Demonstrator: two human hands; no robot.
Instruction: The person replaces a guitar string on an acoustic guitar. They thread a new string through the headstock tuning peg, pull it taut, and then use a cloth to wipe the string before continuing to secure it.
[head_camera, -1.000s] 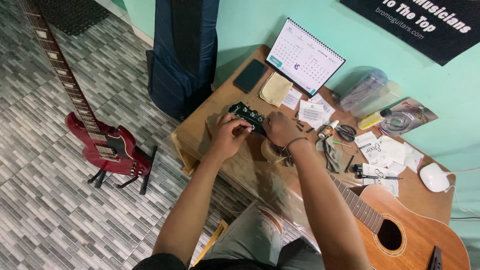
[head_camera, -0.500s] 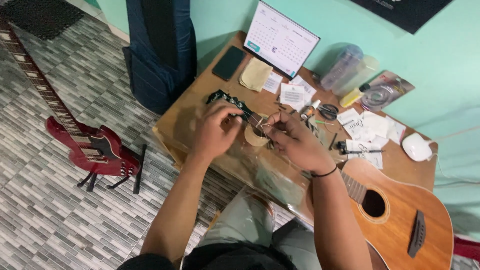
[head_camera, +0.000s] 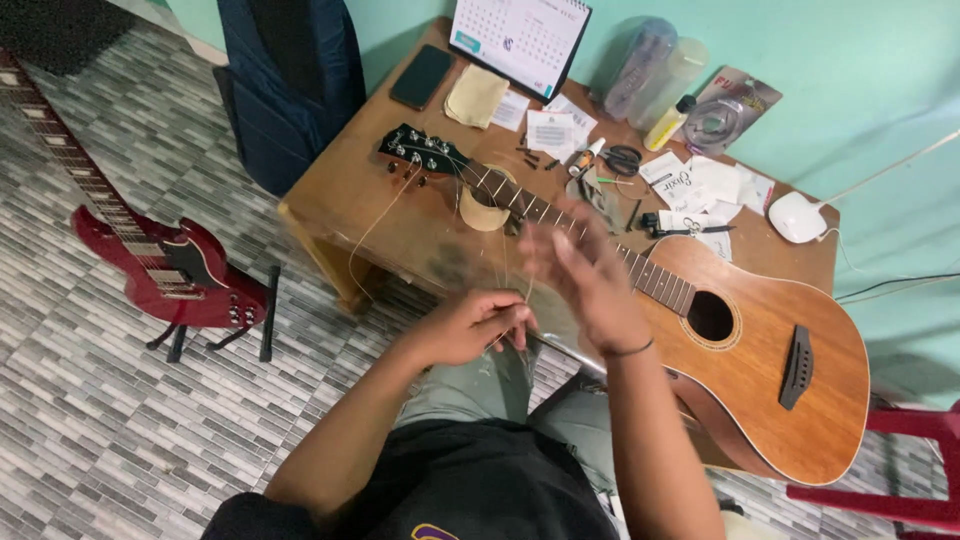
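A brown acoustic guitar (head_camera: 760, 350) lies across the wooden table (head_camera: 340, 195), its black headstock (head_camera: 420, 152) to the left and its neck resting on a roll of tape (head_camera: 487, 205). Loose thin strings (head_camera: 375, 225) trail from the headstock toward me. My left hand (head_camera: 470, 325) is closed, pinching the strings near my lap. My right hand (head_camera: 580, 270) hovers blurred above the neck with fingers spread, and I cannot see a string in it.
A red electric guitar (head_camera: 160, 265) stands on the tiled floor at left. A dark gig bag (head_camera: 290, 80) leans by the table. On the table are a desk calendar (head_camera: 520, 40), a phone (head_camera: 420, 76), a cloth (head_camera: 475, 95), scissors (head_camera: 622, 158), papers, bottles and a white lamp base (head_camera: 797, 216).
Both hands left the headstock and drew back toward my lap, the left pulling strings along. The view tilted, so the guitar body now shows fully.
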